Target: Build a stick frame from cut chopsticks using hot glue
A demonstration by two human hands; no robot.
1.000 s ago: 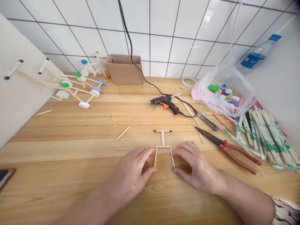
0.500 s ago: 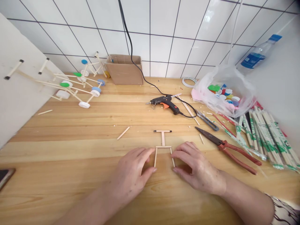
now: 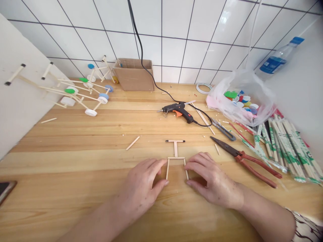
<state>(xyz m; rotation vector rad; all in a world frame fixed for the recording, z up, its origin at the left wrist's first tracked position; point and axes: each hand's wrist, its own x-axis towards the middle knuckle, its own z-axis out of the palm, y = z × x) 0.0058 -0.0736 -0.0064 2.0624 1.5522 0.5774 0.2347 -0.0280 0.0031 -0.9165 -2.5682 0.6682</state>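
Observation:
A small frame of thin wooden sticks (image 3: 175,157) lies flat on the wooden table (image 3: 75,161) in front of me. My left hand (image 3: 142,186) rests palm down at the frame's left leg, fingertips touching it. At the right leg lies my right hand (image 3: 210,179), fingers spread and touching that stick. Both hands are open and hold nothing. A black hot glue gun (image 3: 178,110) with an orange trigger lies beyond the frame, its cable running up the tiled wall.
Red-handled pliers (image 3: 247,160) and scissors (image 3: 223,129) lie right of the frame. Wrapped chopsticks (image 3: 287,148), a bag of coloured bottle caps (image 3: 239,101) and a water bottle (image 3: 280,58) fill the right side. Stick-and-cap models (image 3: 80,90), a cardboard box (image 3: 133,75), a loose stick (image 3: 133,143) and a phone (image 3: 6,190) are on the left.

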